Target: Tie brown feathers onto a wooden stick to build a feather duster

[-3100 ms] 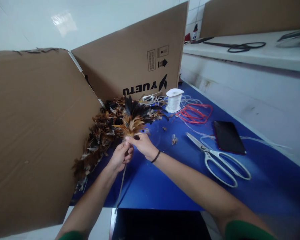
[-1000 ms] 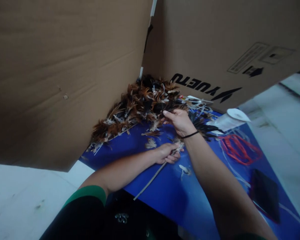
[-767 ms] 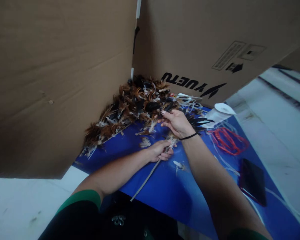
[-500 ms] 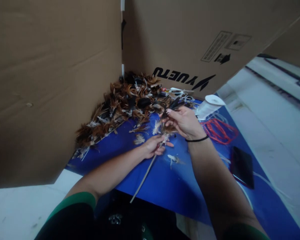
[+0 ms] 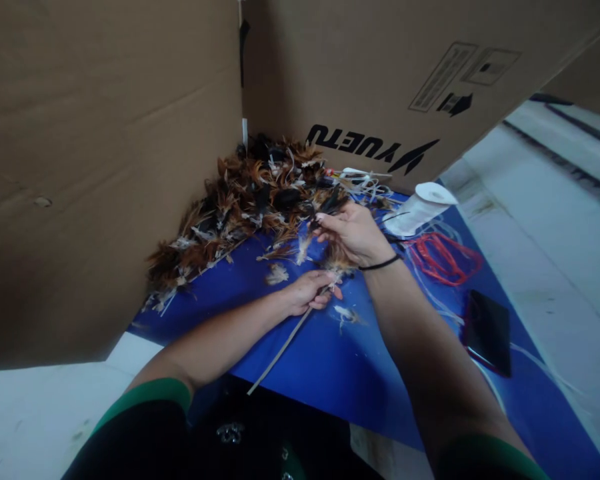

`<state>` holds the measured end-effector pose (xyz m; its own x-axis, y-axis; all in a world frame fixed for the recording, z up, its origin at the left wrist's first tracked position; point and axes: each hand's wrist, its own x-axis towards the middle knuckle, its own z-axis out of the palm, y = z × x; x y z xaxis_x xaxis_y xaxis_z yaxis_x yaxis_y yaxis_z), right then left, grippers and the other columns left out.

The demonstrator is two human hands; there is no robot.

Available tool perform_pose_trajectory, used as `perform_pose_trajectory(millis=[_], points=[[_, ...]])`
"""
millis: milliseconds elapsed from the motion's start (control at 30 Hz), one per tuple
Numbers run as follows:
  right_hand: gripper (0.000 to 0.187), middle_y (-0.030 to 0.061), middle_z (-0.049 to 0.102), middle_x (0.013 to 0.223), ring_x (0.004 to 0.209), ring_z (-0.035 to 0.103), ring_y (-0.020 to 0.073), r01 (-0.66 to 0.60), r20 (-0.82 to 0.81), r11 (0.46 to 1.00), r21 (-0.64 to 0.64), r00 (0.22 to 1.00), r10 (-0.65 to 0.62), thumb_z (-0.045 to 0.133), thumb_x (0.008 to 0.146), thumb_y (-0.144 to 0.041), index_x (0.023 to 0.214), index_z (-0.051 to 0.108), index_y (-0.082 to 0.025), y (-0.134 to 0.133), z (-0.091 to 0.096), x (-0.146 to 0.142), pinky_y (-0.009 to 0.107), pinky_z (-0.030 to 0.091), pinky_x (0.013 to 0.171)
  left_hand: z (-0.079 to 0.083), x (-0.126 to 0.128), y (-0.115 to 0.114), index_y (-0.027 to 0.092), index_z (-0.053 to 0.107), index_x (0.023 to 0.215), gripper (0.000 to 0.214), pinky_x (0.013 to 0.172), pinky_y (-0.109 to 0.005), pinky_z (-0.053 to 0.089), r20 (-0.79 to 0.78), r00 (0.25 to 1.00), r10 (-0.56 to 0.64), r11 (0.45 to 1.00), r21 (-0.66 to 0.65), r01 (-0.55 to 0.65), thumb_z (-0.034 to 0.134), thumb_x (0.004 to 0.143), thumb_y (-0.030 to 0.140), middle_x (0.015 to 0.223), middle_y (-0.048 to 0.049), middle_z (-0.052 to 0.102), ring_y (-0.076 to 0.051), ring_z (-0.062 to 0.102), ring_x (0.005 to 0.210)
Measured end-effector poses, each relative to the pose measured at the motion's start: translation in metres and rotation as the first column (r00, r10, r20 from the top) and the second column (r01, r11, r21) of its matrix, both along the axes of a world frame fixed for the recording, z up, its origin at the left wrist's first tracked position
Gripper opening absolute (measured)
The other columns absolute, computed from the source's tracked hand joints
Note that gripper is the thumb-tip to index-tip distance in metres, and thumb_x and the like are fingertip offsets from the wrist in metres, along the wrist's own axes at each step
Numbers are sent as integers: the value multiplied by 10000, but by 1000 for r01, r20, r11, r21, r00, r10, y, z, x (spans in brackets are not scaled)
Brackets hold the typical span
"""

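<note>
My left hand (image 5: pixel 313 291) is closed around a thin pale stick (image 5: pixel 280 353) whose lower end reaches past the table's front edge. Brown and whitish feathers (image 5: pixel 337 257) cluster at the stick's upper end, just beyond my left fingers. Above them, my right hand (image 5: pixel 355 232) pinches dark feathers (image 5: pixel 330 203) between thumb and fingers. A large heap of brown and black feathers (image 5: pixel 250 200) lies behind, against the cardboard. Loose feather tufts (image 5: pixel 277 273) and a small pale tuft (image 5: pixel 347 315) rest on the blue tabletop (image 5: pixel 325 360) near my hands.
Cardboard walls (image 5: pixel 110 167) rise at the left and a printed one (image 5: pixel 370 80) at the back. On the right are a white spool of ribbon (image 5: pixel 420 210), a red coiled cord (image 5: pixel 445 259) and a dark phone-like device (image 5: pixel 487 333). White strips (image 5: pixel 370 187) lie behind my right hand.
My right hand has shifted slightly left with the dark feathers, closer to the heap. My left hand keeps its grip on the stick, and the view has tilted a little.
</note>
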<state>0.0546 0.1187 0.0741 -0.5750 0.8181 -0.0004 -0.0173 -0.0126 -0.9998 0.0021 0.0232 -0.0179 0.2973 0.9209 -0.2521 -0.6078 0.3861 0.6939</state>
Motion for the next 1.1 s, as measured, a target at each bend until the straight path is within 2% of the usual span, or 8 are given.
perform_pose_trajectory(millis=[167,267,467,600,700,900,1000,1100], points=[[290,-23,591,558,530,611,134,-160,10,986,-35,987,161,748,643,-310,769,518,-185,-11,-12,-56,255,525,505,-3,1,-1,117,491,699,204,307,-164,126,-6,1000,-5,1000,15,5,516,822,279,535,3,519,-14,263,302],[200,-6,611,613,574,619,145,-309,238,950,54,928,288,684,714,-281,824,549,-184,-16,-24,-75,275,520,542,-3,2,-1,131,481,689,142,315,-155,107,-9,999,33,999,-15,-33,513,797,219,481,37,449,-16,255,297],[69,56,643,767,764,608,189,-689,848,587,426,530,6,682,673,-133,722,652,-170,-12,-50,-72,277,444,668,0,4,-2,138,526,801,175,331,-148,103,-51,998,44,998,-42,-47,481,833,304,465,65,380,-19,228,302],[73,75,630,861,807,584,169,-696,801,494,521,598,-1,608,725,-104,745,663,-148,-12,-43,-62,260,425,710,0,2,-1,127,513,746,151,326,-158,110,-54,998,22,999,-42,-24,483,831,248,471,48,409,-23,247,304],[56,48,637,829,791,580,150,-567,628,538,623,773,87,592,748,-124,759,642,-147,-12,-16,-46,262,426,747,-1,0,0,117,487,695,184,324,-163,131,-29,1000,-9,1000,-24,8,484,839,233,564,-17,522,-17,281,332],[176,5,648,723,666,584,130,-294,311,837,461,937,158,651,751,-289,886,636,-178,-20,44,15,252,454,653,0,-2,1,105,505,758,133,355,-154,173,15,1000,17,997,-80,-16,487,843,206,649,-53,567,-30,340,401],[208,7,659,746,676,585,133,-289,347,851,439,928,136,670,733,-335,882,670,-189,-24,51,47,253,459,654,2,-2,0,108,505,770,87,376,-149,213,22,999,32,997,-77,-30,513,815,181,695,-71,586,-44,398,453],[162,19,671,794,726,597,143,-422,490,774,472,856,167,604,789,-315,849,687,-190,-23,43,69,261,461,690,4,-2,-1,101,518,820,59,384,-151,222,34,999,37,997,-75,-35,497,798,151,716,-85,597,-54,418,468]])
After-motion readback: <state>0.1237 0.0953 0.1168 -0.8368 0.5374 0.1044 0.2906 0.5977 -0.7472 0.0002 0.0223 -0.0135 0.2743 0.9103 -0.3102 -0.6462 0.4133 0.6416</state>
